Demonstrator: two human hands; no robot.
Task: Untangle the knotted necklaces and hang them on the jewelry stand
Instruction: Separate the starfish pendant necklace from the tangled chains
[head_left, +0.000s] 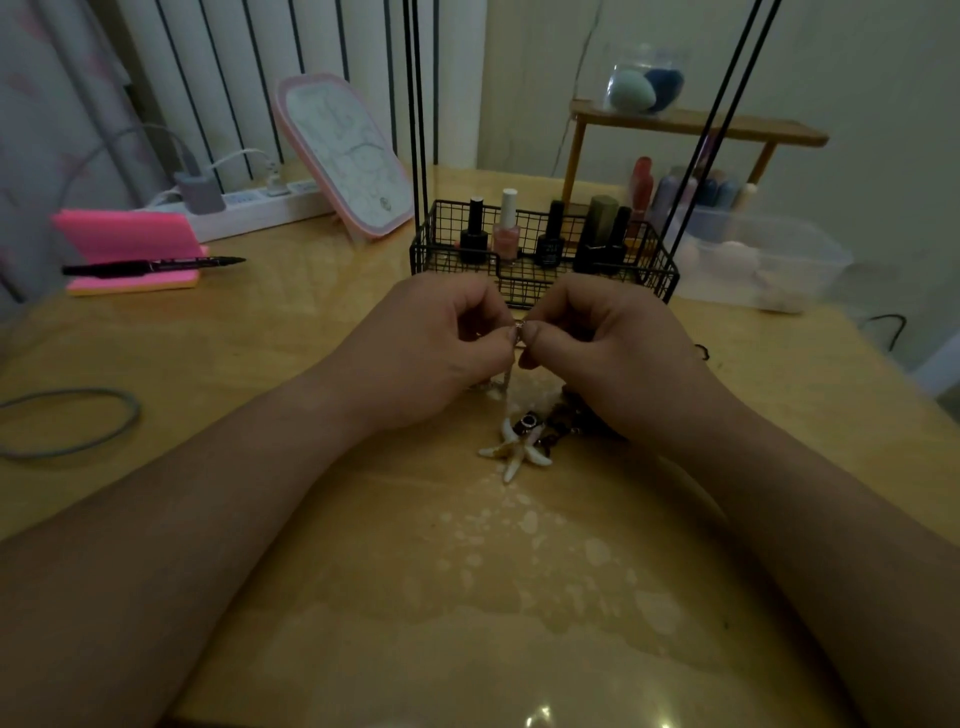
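My left hand (431, 348) and my right hand (613, 353) meet fingertip to fingertip above the table, both pinching a small clasp of a thin chain necklace (519, 328). The chain hangs down between them to a tangle on the wooden table (311, 364). A white starfish pendant (511, 452) with a dark bead lies just below my hands, beside a dark beaded strand (563, 421) partly hidden under my right hand. The black wire jewelry stand (543, 283) rises behind my hands; its thin uprights run out of the top of the view.
The stand's basket holds several nail polish bottles (506, 226). A pink mirror (343, 156), power strip (249, 205) and pink notepad with a pen (130, 254) sit at back left. A clear box (753, 260) and wooden shelf (696, 124) stand at back right. A grey loop (72, 421) lies far left.
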